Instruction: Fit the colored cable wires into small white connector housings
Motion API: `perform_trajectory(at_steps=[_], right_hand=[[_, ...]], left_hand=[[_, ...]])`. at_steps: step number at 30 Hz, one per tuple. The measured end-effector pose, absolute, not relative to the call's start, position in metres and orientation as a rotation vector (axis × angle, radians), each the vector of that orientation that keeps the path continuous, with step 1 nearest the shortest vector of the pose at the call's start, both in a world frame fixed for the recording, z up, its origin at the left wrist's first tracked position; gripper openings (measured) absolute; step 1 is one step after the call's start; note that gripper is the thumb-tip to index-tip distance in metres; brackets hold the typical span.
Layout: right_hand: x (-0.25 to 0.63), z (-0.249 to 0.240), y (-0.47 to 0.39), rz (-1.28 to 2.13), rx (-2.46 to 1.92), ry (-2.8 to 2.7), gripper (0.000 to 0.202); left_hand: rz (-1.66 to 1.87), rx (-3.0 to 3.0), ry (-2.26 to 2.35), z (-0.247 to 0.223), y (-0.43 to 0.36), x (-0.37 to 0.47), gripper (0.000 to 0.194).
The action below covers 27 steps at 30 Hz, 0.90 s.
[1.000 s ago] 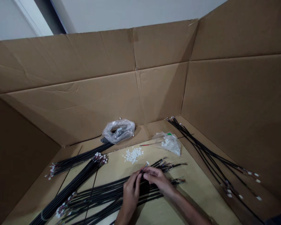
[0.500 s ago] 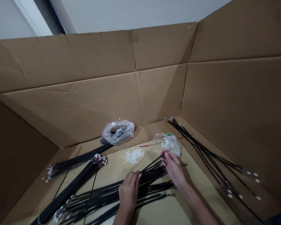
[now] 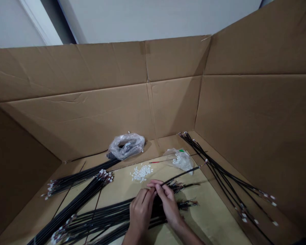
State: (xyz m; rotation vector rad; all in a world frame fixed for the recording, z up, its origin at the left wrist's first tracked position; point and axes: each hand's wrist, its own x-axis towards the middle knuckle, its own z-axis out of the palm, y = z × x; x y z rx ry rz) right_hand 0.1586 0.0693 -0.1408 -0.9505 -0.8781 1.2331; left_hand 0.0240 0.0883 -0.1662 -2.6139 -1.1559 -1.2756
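Black cable (image 3: pixel 183 174) sticks out from the two hands and points up and to the right, with a small white plug (image 3: pixel 206 161) at its far end. It passes above the near side of a clear bag (image 3: pixel 185 161). The right hand (image 3: pixel 169 203) pinches the cable between thumb and fingers, with no wide gap. The left hand (image 3: pixel 140 207) is curled close beside it, but its fingertips are hard to see, so I cannot tell what they grip. Many black cables (image 3: pixel 112 212) lie under the hands. Little white pieces (image 3: pixel 141 173) sit in a pile just past them.
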Motion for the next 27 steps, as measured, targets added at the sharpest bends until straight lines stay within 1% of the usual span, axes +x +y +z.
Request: perform_trajectory(at_steps=[4,8,12,17,20,24,27], right_hand=[[0.196,-0.123,0.078,1.154,-0.986,-0.87,0.038],[0.245,-0.106,0.087,1.063,-1.007,-0.844,0.036],[0.279,-0.094,0.086,1.024,-0.994,-0.806,0.036],[0.303,-0.091,0.083,1.011,-0.981,-0.774,0.032],[0.322,-0.089,0.087,0.977,-0.984,-0.751,0.035],[0.327,-0.085,0.088,0.962,-1.01,-0.792,0.039],[0.303,-0.085,0.08,1.033,-1.043,-0.914,0.032]], left_hand=[[-1.291,-2.725,-1.194,-0.146,0.083,0.044,0.019],[-1.353,-2.775,-1.221,-0.133,0.077,0.057,0.017],[-1.382,-2.81,-1.195,-0.13,0.072,0.068,0.018],[-1.372,-2.842,-1.192,-0.128,0.071,0.072,0.019],[-1.362,-2.853,-1.223,-0.126,0.074,0.065,0.019],[-1.37,-2.876,-1.301,-0.125,0.082,0.066,0.019],[-1.365,-2.938,-1.362,-0.121,0.085,0.09,0.02]])
